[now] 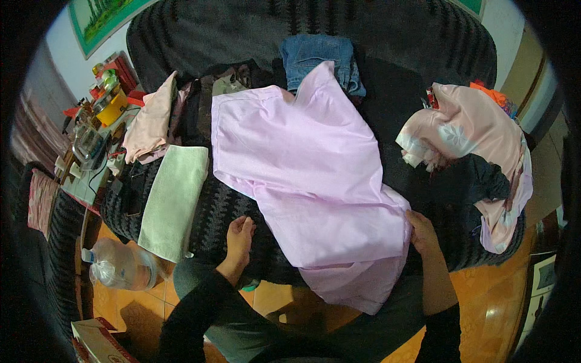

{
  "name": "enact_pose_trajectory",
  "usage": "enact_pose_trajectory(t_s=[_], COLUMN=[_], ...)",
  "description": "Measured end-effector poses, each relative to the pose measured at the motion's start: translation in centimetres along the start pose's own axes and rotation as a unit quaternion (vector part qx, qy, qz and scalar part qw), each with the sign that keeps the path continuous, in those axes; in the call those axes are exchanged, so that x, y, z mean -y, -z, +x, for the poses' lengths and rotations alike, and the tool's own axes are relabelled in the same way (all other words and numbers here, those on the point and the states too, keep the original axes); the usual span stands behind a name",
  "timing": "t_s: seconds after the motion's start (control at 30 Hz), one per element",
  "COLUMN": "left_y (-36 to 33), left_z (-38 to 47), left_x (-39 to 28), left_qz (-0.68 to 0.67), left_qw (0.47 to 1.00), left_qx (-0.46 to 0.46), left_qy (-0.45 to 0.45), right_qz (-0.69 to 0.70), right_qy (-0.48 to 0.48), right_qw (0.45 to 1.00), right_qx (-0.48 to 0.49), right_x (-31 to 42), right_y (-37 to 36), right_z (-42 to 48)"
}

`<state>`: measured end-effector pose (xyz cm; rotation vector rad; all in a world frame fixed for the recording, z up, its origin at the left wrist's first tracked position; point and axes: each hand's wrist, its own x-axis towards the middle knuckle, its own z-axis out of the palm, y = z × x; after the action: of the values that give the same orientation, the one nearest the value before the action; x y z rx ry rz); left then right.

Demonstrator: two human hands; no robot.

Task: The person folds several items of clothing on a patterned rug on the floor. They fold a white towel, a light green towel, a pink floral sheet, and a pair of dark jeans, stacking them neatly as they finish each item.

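Note:
A lilac cloth garment (308, 154) lies spread over the dark sofa cover, its lower end hanging over the front edge above my lap. My right hand (420, 229) grips its right edge between thumb and fingers. Left of the cloth is my left hand (240, 231), its fingers curled together, apart from the garment; whether anything is between them cannot be told. A folded pale green towel (174, 204) lies to the left. Behind the lilac cloth are folded blue jeans (317, 54) and a camouflage-patterned cloth (231, 81).
Folded peach clothing (152, 118) is at the left, near a cluttered side table (81, 186). A heap of satiny peach clothing (481, 122) with a black cloth (490, 181) lies at the right. A large clear plastic bottle (122, 265) and a cardboard box (97, 340) are on the tiled floor.

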<state>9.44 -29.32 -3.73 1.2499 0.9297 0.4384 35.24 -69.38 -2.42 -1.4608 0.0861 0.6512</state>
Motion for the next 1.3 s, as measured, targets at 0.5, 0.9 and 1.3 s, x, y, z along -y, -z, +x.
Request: enact_pose_trajectory(t_s=[0.5,0.9,1.3], left_y=[-7.1,-1.8,3.5], left_z=[-0.5,-4.0,-2.2], left_x=[-2.4,-6.9,-3.3], left_qz=[-0.227,-0.44,-0.159], left_qw=[0.937,0.886,0.967], left_qx=[0.21,0.13,0.153], left_qy=[0.159,0.069,0.128], right_qz=[-0.114,-0.115,-0.574], right_qy=[-0.178,0.057,0.466], right_qw=[0.972,0.989,0.66], right_qx=[0.101,0.068,-0.137], right_x=[-0.4,-1.1,6.5], right_y=[-6.5,2.6,-10.4], right_z=[-12.6,-11.1,-3.6])
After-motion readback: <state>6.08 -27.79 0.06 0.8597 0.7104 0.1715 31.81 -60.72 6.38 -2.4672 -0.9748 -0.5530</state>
